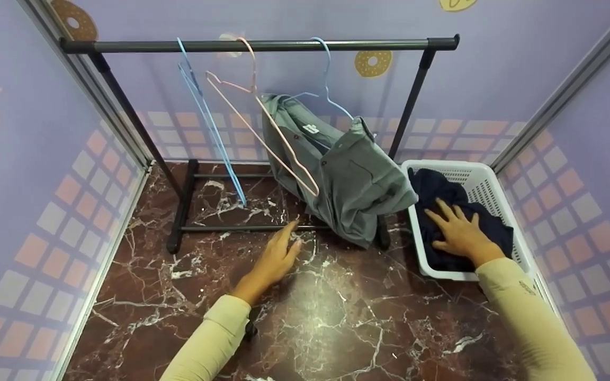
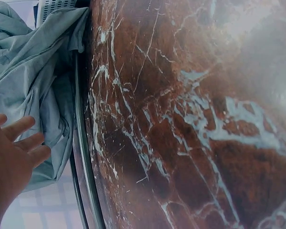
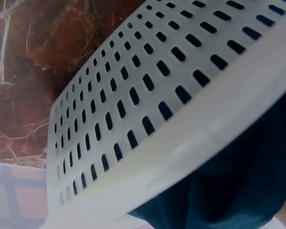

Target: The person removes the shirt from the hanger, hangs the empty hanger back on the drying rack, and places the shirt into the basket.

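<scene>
In the head view my right hand (image 1: 458, 233) rests with spread fingers on a dark navy garment (image 1: 432, 185) inside a white plastic basket (image 1: 421, 254). The right wrist view shows the basket's slotted side (image 3: 109, 95) and the navy cloth (image 3: 219, 191), the hand almost wholly out of frame. My left hand (image 1: 273, 254) is held above the floor with loose fingers and nothing in them. Near it, a grey-green buttoned shirt (image 1: 358, 185) hangs aslant on a light blue hanger (image 1: 328, 74); in the left wrist view the left hand (image 2: 14, 157) appears before this shirt (image 2: 33, 67).
A black clothes rack (image 1: 284, 46) spans the back. On its bar hang a pink hanger (image 1: 252, 69) and, farther left, blue hanger wire (image 1: 215, 132). Patterned walls (image 1: 35, 185) close in the sides. The floor (image 1: 326, 317) is dark red marble-look.
</scene>
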{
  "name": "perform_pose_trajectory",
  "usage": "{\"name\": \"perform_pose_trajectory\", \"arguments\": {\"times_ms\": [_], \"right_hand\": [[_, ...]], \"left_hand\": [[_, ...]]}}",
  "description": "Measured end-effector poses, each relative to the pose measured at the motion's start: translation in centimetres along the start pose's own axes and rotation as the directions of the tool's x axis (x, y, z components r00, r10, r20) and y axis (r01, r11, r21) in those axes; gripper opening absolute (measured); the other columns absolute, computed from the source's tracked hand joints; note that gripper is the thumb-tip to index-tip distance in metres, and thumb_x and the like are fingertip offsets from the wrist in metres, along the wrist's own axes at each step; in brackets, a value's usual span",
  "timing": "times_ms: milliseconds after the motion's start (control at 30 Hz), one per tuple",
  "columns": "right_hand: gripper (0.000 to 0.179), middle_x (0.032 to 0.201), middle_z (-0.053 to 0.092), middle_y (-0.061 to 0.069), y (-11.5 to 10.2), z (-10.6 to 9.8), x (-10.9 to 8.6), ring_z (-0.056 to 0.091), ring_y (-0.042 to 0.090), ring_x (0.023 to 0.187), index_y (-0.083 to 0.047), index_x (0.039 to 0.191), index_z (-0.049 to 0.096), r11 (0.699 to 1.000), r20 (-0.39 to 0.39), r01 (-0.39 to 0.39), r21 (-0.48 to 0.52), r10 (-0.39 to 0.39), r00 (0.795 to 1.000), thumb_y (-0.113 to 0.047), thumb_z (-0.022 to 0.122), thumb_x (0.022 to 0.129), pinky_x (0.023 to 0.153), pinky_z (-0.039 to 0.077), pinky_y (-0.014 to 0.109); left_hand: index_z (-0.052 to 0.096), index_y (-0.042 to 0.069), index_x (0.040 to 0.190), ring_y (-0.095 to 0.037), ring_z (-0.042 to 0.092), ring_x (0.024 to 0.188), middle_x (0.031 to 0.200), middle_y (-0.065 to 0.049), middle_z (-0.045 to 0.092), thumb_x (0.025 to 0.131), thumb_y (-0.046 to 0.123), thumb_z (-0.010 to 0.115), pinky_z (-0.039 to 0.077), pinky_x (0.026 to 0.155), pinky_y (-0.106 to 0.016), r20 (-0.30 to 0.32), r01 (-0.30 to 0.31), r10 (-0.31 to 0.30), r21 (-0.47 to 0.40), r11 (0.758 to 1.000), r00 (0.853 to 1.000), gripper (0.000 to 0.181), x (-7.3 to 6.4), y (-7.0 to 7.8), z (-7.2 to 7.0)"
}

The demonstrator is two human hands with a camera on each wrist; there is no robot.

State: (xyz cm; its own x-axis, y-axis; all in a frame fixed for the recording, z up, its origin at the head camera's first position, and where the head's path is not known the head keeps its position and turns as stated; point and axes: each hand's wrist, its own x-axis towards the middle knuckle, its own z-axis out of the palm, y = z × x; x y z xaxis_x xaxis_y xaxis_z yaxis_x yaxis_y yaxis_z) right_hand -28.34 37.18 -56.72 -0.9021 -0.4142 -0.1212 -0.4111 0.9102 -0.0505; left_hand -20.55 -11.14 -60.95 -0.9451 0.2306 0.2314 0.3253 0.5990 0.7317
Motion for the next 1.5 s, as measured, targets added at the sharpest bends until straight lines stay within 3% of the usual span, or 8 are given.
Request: {"name": "perform_pose_trajectory", "arguments": {"times_ms": [100,233,367,467,733,933,1233,1500], "right_hand": [[0.076,0.17,0.012,0.025,0.0,0.0,-0.1,0.024,0.064,0.145,-0.014,0.149,0.05,1.0,-0.121,0.024,-0.014,-0.026,0.992,-0.037,0.077,0.082,0.104,0.019,0.091],[0.065,0.17,0.016,0.023,0.1,-0.2,0.1,0.017,0.061,0.15,-0.013,0.14,0.055,0.995,-0.285,0.101,0.025,-0.09,0.954,-0.036,0.071,0.081,0.108,0.013,0.089],[0.064,0.17,0.021,0.02,-0.3,-0.7,0.7,0.018,0.057,0.152,-0.012,0.146,0.053,0.981,-0.4,0.183,0.057,-0.146,0.905,-0.029,0.064,0.085,0.112,0.011,0.086],[0.068,0.17,0.021,0.021,-0.9,-1.0,1.4,0.018,0.054,0.153,-0.011,0.155,0.045,0.987,-0.423,0.16,0.026,-0.134,0.896,-0.033,0.062,0.093,0.116,0.01,0.081],[0.076,0.172,0.016,0.021,-0.5,-0.4,3.2,0.009,0.054,0.155,-0.009,0.164,0.028,1.0,-0.285,-0.01,0.023,0.016,0.959,-0.045,0.056,0.102,0.116,0.005,0.081],[0.08,0.174,0.009,0.016,0.1,-0.7,4.2,0.007,0.058,0.154,-0.013,0.167,0.016,0.993,-0.074,-0.109,0.045,0.112,0.991,-0.055,0.045,0.105,0.11,0.004,0.087],[0.072,0.173,0.009,0.017,-0.5,-0.6,5.1,0.016,0.063,0.149,-0.012,0.166,0.016,0.989,0.177,-0.124,0.081,0.108,0.978,-0.047,0.04,0.108,0.103,0.01,0.093],[0.066,0.172,0.012,0.02,-0.5,0.6,4.5,0.018,0.063,0.148,-0.004,0.164,0.022,0.988,0.226,-0.102,0.115,0.074,0.971,-0.038,0.039,0.11,0.102,0.014,0.093]], "left_hand": [[0.039,0.008,0.158,-0.04,0.047,0.144,0.154,-0.021,0.05,0.106,0.023,0.053,0.035,0.122,-0.055,-0.001,0.007,-0.007,0.005,1.0,1.0,0.055,0.0,0.0,-0.1],[0.039,0.009,0.157,-0.041,0.048,0.142,0.153,-0.022,0.051,0.106,0.022,0.054,0.037,0.12,-0.055,-0.015,-0.005,0.005,0.009,1.0,1.0,0.055,0.1,0.0,-0.3],[0.041,0.007,0.156,-0.04,0.05,0.141,0.151,-0.023,0.052,0.107,0.022,0.053,0.039,0.12,-0.054,-0.042,-0.034,0.036,0.039,0.999,0.998,0.053,-0.1,-0.4,-0.5],[0.041,0.005,0.155,-0.04,0.049,0.142,0.151,-0.024,0.052,0.107,0.025,0.052,0.038,0.121,-0.054,-0.05,-0.055,0.059,0.088,0.995,0.997,0.054,-0.5,-1.0,-0.8],[0.039,0.002,0.157,-0.044,0.03,0.153,0.162,-0.027,0.035,0.106,0.034,0.052,0.027,0.125,-0.058,0.0,-0.087,0.089,0.24,0.967,0.996,0.061,-1.0,-1.6,-1.1],[0.027,0.007,0.163,-0.046,0.015,0.157,0.169,-0.025,0.02,0.106,0.045,0.05,0.017,0.128,-0.059,0.063,-0.072,0.054,0.346,0.935,0.997,0.073,-0.9,-1.7,-1.3],[0.022,0.007,0.164,-0.047,0.009,0.158,0.17,-0.026,0.015,0.106,0.046,0.049,0.014,0.128,-0.059,0.087,-0.06,0.03,0.371,0.927,0.996,0.075,-0.7,-1.9,-1.0],[0.026,0.007,0.163,-0.049,0.016,0.156,0.169,-0.026,0.019,0.105,0.045,0.051,0.017,0.127,-0.061,0.038,-0.063,0.053,0.355,0.933,0.998,0.073,-0.8,-2.1,-0.9]]}}
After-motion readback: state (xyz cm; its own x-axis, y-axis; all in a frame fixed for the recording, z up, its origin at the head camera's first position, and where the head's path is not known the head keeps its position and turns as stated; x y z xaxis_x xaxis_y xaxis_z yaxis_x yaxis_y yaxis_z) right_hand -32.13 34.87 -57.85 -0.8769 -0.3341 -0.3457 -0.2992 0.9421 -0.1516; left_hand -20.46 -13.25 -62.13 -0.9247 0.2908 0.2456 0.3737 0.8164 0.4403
